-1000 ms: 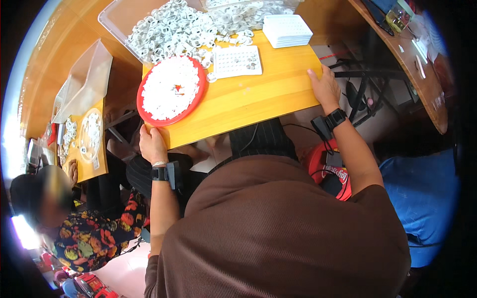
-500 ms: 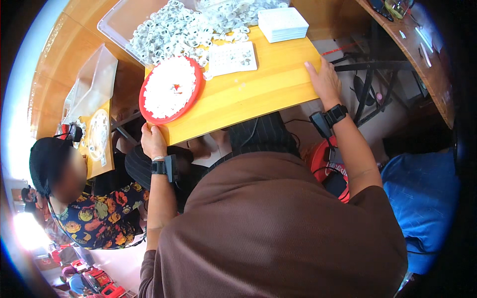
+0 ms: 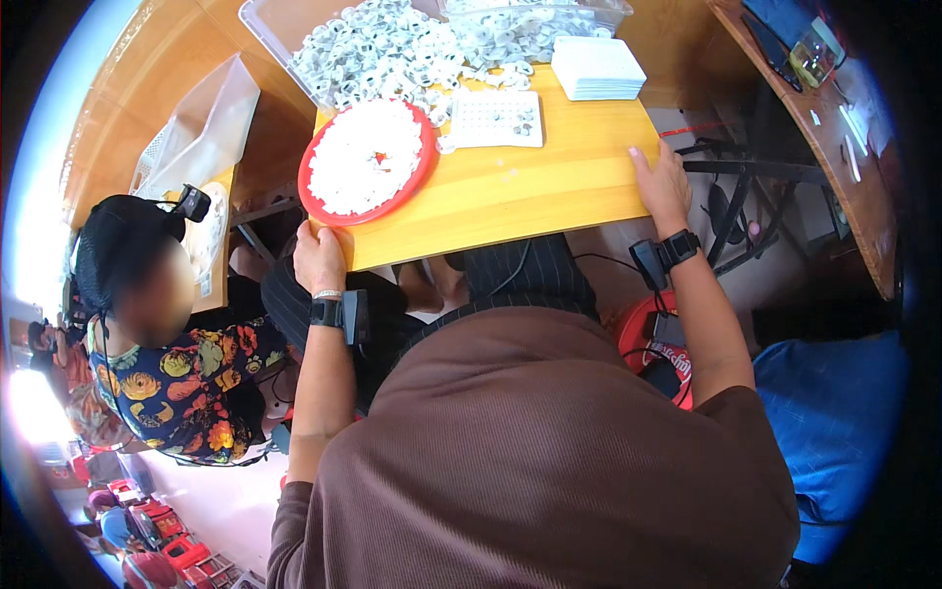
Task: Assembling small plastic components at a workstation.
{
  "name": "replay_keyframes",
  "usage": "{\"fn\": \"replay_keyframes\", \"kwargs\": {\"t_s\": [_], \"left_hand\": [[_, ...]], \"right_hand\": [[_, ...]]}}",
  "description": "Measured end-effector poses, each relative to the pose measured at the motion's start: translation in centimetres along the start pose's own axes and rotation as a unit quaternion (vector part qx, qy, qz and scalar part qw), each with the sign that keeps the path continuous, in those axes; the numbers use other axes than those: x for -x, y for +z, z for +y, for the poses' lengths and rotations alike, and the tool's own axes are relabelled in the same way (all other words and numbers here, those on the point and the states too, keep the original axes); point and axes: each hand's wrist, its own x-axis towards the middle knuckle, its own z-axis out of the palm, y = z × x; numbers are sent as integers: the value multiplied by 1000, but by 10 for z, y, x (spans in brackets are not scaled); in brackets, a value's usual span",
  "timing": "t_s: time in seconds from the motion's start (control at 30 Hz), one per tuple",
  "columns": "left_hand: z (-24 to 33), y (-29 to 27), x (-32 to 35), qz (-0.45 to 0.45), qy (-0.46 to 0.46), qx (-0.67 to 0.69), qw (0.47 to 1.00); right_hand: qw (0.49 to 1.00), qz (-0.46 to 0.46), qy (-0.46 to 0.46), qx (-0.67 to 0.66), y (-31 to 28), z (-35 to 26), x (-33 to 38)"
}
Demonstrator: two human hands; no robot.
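Note:
My left hand is closed round the near left corner of a small yellow wooden table. My right hand grips the table's right edge, its thumb lying on top and the fingers mostly hidden along the side. Beside my left hand stands a round red plate heaped with small white pieces. Behind it lies a flat white tray with rows of small spots and several grey pieces at its right side. A stack of white trays sits at the far right corner.
Grey-white ring-like parts spill from a tipped clear bin at the back; another clear bin stands beside it. At left sits a person in a flowered shirt. A brown table and black metal legs are at right.
The view has shifted, so the table, plate and trays appear farther right in the picture. Both my hands keep their hold on the table in the same places.

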Motion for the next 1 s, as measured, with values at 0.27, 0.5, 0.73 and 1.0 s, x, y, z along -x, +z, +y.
{"fn": "replay_keyframes", "kwargs": {"t_s": [0.27, 0.5, 0.73, 1.0], "left_hand": [[-3, -1, -1, 1, 7, 3, 1000], [-7, 2, 4, 41, 78, 50, 995], [-4, -3, 5, 19, 73, 64, 995], [-10, -2, 5, 46, 90, 77, 992]], "right_hand": [[1000, 16, -2, 16, 7, 2, -3], [999, 26, -5, 23, 6, 0, -3], [999, 26, -7, 46, 8, 1, -9], [998, 10, -3, 57, 9, -1, -10]]}}
